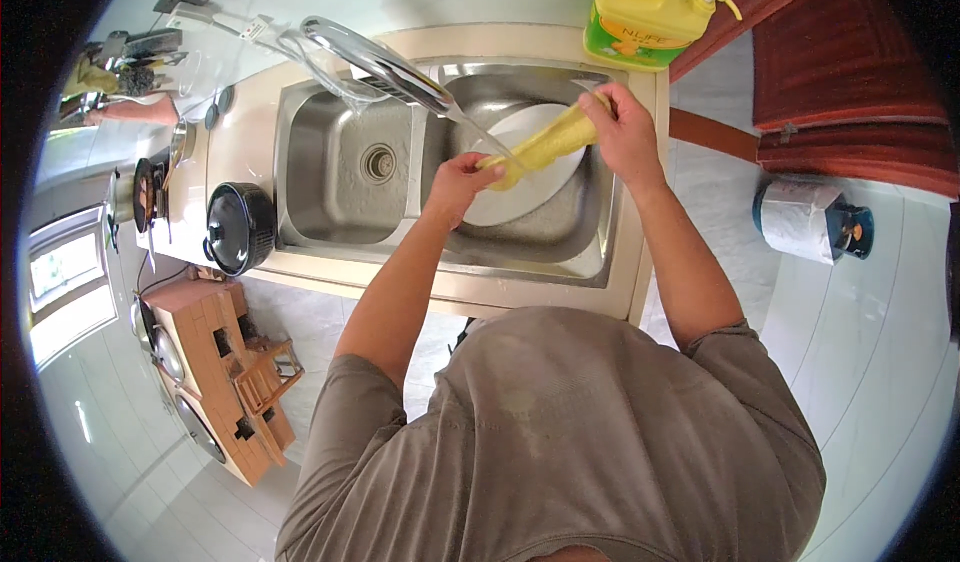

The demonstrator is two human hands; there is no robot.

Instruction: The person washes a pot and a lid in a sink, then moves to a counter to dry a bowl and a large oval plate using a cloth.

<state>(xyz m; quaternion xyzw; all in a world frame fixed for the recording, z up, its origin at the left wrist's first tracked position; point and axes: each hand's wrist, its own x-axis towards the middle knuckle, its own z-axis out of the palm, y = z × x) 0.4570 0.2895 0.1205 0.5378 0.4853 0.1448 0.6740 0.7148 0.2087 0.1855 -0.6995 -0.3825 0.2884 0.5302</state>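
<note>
A yellow cloth (551, 142) is stretched between my two hands above the right basin of a steel double sink (525, 250). My left hand (463, 183) pinches its lower left end, and my right hand (621, 130) grips its upper right end. Under the cloth a large white plate (499, 205) lies tilted in the basin. The chrome faucet (382, 63) reaches over from the upper left, and a stream of water runs from its spout onto the cloth near my left hand.
A black lidded pot (240, 228) stands left of the sink. At the counter's back right corner is a yellow pump jug (637, 18). The left basin (345, 172) has a drain strainer. A red curtain (847, 74) hangs at the right.
</note>
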